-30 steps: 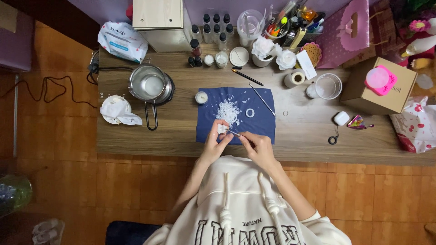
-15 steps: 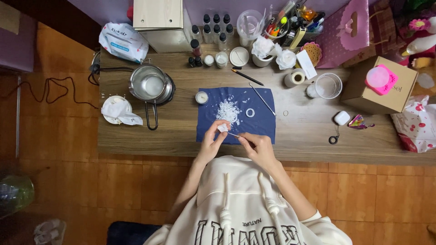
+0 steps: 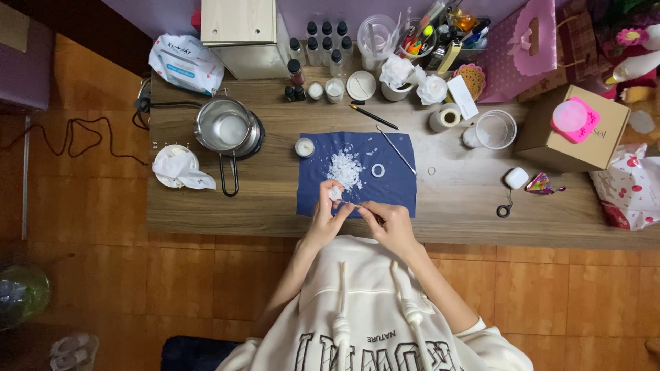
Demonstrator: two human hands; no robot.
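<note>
Left hand [image 3: 327,214] pinches the small white wax lump [image 3: 335,194] over the dark blue cloth mat's [image 3: 399,196] near edge; my right hand [image 3: 390,221] grips a thin metal pick [image 3: 359,207], long axis level, tip pointing left at the lump. I'd scrape lightly, over the white flake pile [image 3: 344,168]
</note>
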